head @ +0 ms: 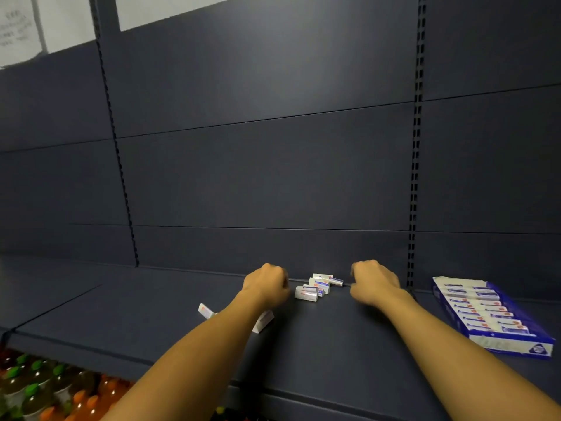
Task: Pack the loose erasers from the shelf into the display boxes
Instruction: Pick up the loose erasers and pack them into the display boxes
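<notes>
A small pile of loose erasers [315, 287] in white, blue and red sleeves lies at the back of the dark shelf [334, 335]. My left hand [267, 282] sits just left of the pile, fingers curled under and hidden behind its back. On the other side of the pile is my right hand [375, 282], its fingers bent down toward the shelf. What either palm holds is hidden. Two more erasers [205, 310] [263, 321] lie by my left forearm, the second partly covered. A blue display box [488, 314] on the right holds a row of several erasers.
The shelf's dark back panel [273, 177] rises right behind the pile, with slotted uprights [413, 208] at each side. Below the shelf's front edge at the lower left stand bottles [45, 387] with green and orange caps.
</notes>
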{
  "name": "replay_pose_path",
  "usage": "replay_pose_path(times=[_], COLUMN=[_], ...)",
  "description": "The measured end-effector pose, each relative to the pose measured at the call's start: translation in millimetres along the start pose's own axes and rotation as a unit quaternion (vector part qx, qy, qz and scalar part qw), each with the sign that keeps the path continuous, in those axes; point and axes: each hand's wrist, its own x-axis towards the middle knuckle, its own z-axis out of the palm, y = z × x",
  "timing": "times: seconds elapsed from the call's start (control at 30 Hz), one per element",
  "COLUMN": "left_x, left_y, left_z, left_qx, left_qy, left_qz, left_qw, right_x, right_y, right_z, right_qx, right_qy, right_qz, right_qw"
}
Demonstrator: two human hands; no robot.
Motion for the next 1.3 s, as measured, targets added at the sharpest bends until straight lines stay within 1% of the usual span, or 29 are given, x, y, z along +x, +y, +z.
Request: replay_pose_path(times=[0.1, 0.2, 0.33, 0.47, 0.67, 0.83, 0.93, 1.1, 1.3], left_x=[20.3, 34.8, 54.8, 74.7, 95.0, 112.0, 115.8, 119.6, 125.8], left_y=[-0.8, -2.1, -4.9, -6.1, -10.3, -23.7, -23.1, -10.0, -10.3], left_z=[7.8, 17.3, 28.1, 36.6, 50.6, 58.5, 63.2, 67.4, 76.7], left_qx=[0.003, 0.0, -0.041, -0.095, -0.133, -0.177, -0.186, -0.182, -0.138], left_qy=[-0.003, 0.0, 0.002, 0.023, 0.032, 0.061, 0.066, 0.066, 0.036], left_qz=[0.019, 0.034, 0.04, 0.042, 0.083, 0.103, 0.13, 0.195, 0.223], left_qw=[1.0, 0.999, 0.998, 0.994, 0.987, 0.977, 0.972, 0.962, 0.964], right_x=[18.8, 28.5, 35.1, 41.5, 49.1, 60.8, 66.0, 73.3, 74.2], right_y=[8.3, 14.5, 17.0, 14.1, 6.4, -3.0, -10.6, -16.5, -13.1], right_z=[17.8, 38.6, 59.4, 70.3, 80.4, 79.0, 82.5, 88.4, 88.8], right_qx=[0.022, 0.057, 0.1, 0.126, 0.121, 0.105, 0.094, 0.066, 0.063], right_qy=[0.018, 0.054, 0.081, 0.1, 0.109, 0.12, 0.12, 0.11, 0.1], right_qz=[-0.001, -0.008, -0.004, 0.002, 0.008, 0.005, 0.002, 0.003, 0.009], right_qw=[1.0, 0.997, 0.992, 0.987, 0.987, 0.987, 0.988, 0.992, 0.993])
